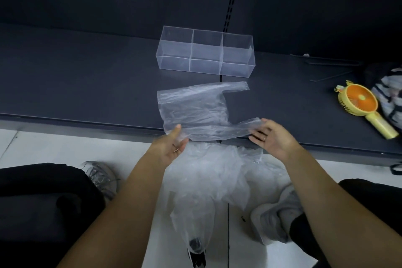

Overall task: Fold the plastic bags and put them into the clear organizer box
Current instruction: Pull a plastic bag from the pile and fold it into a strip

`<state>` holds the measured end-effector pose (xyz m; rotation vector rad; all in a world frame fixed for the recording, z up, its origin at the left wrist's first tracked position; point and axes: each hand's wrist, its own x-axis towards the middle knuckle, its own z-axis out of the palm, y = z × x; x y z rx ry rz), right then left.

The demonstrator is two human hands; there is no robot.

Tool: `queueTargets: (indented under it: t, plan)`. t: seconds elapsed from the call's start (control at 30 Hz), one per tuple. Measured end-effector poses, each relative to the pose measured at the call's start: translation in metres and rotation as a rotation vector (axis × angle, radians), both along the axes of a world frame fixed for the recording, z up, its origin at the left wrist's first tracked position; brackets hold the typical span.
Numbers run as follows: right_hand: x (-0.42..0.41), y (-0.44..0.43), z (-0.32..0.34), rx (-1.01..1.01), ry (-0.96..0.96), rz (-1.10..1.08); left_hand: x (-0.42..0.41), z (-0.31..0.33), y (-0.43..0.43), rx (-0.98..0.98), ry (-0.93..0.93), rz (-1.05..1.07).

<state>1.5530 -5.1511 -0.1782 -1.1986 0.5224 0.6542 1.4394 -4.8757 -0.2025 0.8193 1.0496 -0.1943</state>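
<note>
The left hand's (171,148) grip pinches the corner of the plastic bag (193,106) farthest from the clear organizer box (205,52), thumb on top and fingers underneath. The right hand's (272,139) grip holds the bag's near handle end between thumb and fingers. The bag lies flat on the dark shelf (87,85), just before the box. A pile of bags (217,172) lies on the floor farther from the box, and a handheld fan (361,102) well to its right.

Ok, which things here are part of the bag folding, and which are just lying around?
In the job: bag, flat on the shelf, near edge held by left hand and right hand; box behind it; bag pile on the floor.
Lying about: fan and striped cloth at the right.
</note>
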Motion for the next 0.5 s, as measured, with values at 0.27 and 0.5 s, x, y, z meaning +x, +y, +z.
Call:
queueTargets:
  t: [0.27,0.5]
  plan:
    - [0.022,0.010,-0.020,-0.573,-0.059,-0.166,-0.023,-0.001,-0.004,0.031,0.054,0.123]
    - [0.005,-0.017,-0.025,-1.119,-0.149,-0.067,-0.021,0.000,-0.009,0.267,0.079,0.140]
